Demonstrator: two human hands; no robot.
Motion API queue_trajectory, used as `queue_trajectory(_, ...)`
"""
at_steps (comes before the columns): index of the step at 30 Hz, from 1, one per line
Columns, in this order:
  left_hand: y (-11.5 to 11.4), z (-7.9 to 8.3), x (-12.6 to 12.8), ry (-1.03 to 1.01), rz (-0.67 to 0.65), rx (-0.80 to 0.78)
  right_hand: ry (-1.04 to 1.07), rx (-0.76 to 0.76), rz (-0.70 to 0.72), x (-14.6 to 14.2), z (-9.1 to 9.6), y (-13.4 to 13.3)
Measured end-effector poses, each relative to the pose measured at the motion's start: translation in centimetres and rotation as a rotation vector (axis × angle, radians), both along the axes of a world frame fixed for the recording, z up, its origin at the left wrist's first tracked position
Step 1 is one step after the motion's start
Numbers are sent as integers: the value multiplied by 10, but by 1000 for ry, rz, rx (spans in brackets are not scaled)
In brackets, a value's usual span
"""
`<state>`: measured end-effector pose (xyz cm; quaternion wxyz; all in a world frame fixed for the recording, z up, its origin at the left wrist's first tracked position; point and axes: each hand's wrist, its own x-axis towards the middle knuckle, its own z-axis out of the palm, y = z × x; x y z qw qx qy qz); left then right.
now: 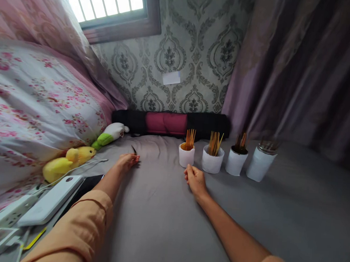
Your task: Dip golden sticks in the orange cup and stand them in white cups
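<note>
My left hand (129,161) is over the grey sheet with its fingers pinched together. A short, dark, pointed piece (134,149) sticks up from the fingertips; its exact kind does not show. My right hand (195,179) has curled fingers and is just in front of a white-wrapped cup (186,157) of thin orange-brown sticks (190,139). Whatever may be inside those fingers is hidden. To the right, in a row, stand a wider white cup (212,163) with yellowish sticks (214,143), a white cup (235,164) with darker sticks, and a tall white-wrapped jar (260,164) with thin dark sticks.
A black and maroon roll (166,123) lies along the patterned wall. On the left are a yellow plush toy (69,164), a white and green plush toy (111,134), a white power bank (50,200), a power strip (9,215) and cables. A purple curtain (273,73) hangs at right.
</note>
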<state>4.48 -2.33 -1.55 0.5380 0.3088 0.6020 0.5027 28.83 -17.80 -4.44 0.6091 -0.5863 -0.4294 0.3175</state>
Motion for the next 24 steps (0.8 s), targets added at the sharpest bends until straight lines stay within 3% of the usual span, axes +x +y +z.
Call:
queue_trajectory(17,-33,-5,20,-211,-142,71,8,18,17,0,0,-1)
queue_trajectory(24,-52,-12,38,-266,-133,138,12,25,23,0,-1,-1)
